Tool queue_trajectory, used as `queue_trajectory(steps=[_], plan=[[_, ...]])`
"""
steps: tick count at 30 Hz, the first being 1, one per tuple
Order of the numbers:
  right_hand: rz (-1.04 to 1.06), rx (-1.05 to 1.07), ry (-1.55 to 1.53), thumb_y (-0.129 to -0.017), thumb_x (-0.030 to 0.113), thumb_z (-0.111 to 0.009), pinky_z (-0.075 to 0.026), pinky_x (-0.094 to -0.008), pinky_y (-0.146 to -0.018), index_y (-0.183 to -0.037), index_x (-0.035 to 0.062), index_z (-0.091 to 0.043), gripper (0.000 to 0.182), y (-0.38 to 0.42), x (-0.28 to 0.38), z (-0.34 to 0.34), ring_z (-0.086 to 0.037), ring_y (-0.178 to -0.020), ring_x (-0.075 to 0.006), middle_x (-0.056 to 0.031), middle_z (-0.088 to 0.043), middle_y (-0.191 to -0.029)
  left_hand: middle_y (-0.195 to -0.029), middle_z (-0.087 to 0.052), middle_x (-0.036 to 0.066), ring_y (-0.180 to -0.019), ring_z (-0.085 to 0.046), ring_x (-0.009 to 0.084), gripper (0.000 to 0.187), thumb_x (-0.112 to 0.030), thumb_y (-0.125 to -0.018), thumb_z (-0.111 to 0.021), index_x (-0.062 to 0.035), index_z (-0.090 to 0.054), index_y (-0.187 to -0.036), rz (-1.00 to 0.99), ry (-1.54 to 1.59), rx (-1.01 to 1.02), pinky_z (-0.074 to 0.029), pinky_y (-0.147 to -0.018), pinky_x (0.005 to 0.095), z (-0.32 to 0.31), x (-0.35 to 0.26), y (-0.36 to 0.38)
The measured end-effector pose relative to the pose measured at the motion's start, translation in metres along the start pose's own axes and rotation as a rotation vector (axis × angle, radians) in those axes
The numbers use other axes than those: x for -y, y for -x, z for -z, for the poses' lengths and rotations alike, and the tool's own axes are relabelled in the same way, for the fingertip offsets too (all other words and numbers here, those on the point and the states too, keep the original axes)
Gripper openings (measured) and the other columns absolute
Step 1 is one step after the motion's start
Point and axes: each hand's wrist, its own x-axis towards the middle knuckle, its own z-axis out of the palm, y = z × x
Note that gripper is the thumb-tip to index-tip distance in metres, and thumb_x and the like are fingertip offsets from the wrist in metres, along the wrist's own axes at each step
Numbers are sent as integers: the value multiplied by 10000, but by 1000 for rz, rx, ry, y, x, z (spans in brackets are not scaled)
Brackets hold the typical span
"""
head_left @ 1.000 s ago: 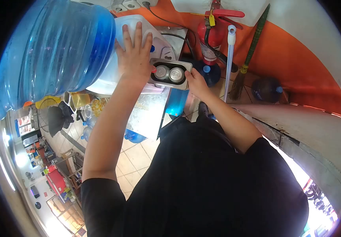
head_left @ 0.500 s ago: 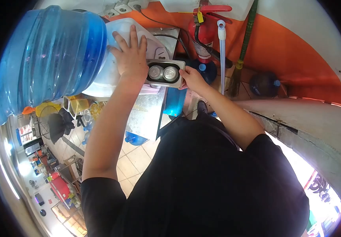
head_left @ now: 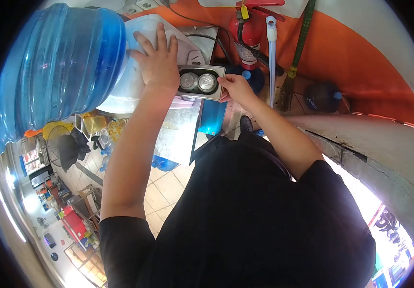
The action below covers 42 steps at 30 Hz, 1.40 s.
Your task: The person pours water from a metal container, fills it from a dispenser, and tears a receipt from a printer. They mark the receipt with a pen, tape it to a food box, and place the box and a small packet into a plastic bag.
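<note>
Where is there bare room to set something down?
The metal tabletop looks bare between the left forearm and the blue bin, as do the floor tiles between that forearm and the black shirt. It is crowded around the two-can metal container, between the left hand and right hand, and by the extinguisher.

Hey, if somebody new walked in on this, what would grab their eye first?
Probably the huge ribbed blue water bottle filling the upper left. Next, the red fire extinguisher against the orange wall, upper right of center. Between them, the right hand grips a metal container with two cans inside.
</note>
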Motion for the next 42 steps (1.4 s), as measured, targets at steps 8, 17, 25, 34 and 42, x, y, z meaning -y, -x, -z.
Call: queue_trajectory(steps=[8, 17, 25, 34, 42], plan=[[-36, 34, 8, -1062, 328, -613, -663, -371, -656, -989, 21, -667, 320, 0, 6, 3, -728, -692, -184, -87, -712, -824, -1753, -70, 68, -1502, -153, 599, 982, -475, -807, -804, -309, -307, -1638, 11, -24, -20, -369, -1082, 713, -2, -1, -1], [-63, 37, 10, -1062, 320, -611, -662, -360, -656, -988, 25, -667, 309, 0, 9, 4, -709, -664, -164, -67, -692, -798, -1759, -72, 56, -1501, -141, 605, 809, -378, -932, -672, -297, -303, -1647, -1, -20, 42, -307, -1073, 758, 5, -2, 0], [-50, 35, -3, -1060, 314, -614, -660, -353, -659, -989, 35, -669, 293, 3, 11, 2, -709, -671, -155, -58, -693, -800, -1755, -80, 42, -1498, -129, 612, 834, -380, -918, -689, -293, -296, -1649, -2, -20, 77, -298, -1066, 772, 8, -3, -1], [-70, 110, 123, -1086, 279, -548, -634, -345, -695, -1044, -5, -662, 309, -7, 15, 11, -747, -743, -204, -104, -730, -873, -1744, -122, 33, -1477, -154, 628, 912, -428, -859, -762, -321, -303, -1640, 5, -44, 47, -362, -1034, 756, 3, -5, -3], [-73, 113, 136, -1097, 252, -530, -646, -347, -718, -1075, -16, -657, 297, -7, 18, 13, -748, -756, -200, -104, -730, -899, -1743, -123, 37, -1470, -155, 635, 928, -412, -844, -774, -314, -306, -1639, 5, -45, 39, -366, -1036, 751, 2, -6, -3]])
